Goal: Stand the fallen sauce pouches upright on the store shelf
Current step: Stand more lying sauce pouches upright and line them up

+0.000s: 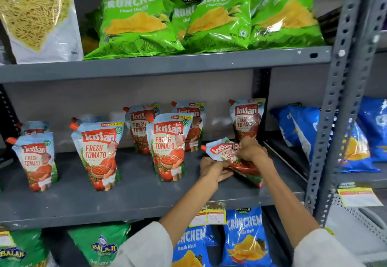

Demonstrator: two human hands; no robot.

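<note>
Both hands grip one fallen ketchup pouch [228, 153] at the right end of the grey middle shelf [134, 195]. Fingers of the right hand [250, 148] are curled over its upper edge, pinching it, while the left hand [212, 169] cups the left side from below with fingers loosely spread against it. That pouch lies tilted, red spout cap pointing left, its bottom toward the shelf's front edge. It is pale blue and white with a red "Kissan" banner, "Fresh Tomato" lettering and tomatoes printed low down. Just behind it one matching pouch [247, 120] stands upright, and further standing pouches [98, 153] line the shelf to the left.
</note>
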